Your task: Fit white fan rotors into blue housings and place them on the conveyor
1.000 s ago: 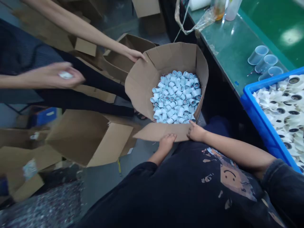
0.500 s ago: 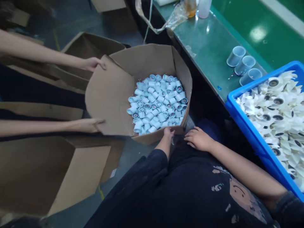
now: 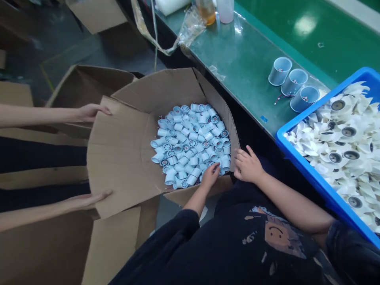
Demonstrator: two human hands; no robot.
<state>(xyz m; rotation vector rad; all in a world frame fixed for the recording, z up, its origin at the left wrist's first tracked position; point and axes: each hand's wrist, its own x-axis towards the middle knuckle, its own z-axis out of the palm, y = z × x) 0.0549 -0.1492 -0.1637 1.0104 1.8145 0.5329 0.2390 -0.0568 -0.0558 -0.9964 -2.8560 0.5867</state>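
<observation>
Cylindrical parts [image 3: 190, 144]: coloured pale blue. Carton [image 3: 118, 154]: plain brown. Tub [image 3: 314, 176]: coloured bright blue. Fan wheels [image 3: 344, 142]: coloured off-white, marked by dark hubs. Bench [image 3: 234, 67]: surfaced green. Shirt [image 3: 213, 253]: black, printed with a tan face.

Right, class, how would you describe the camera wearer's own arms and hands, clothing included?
Both the left hand and right hand are bare, with no gloves or watch visible. The forearms are uncovered below the dark sleeves of a dark shirt, whose printed front includes a squarish smile-like drawing.
</observation>
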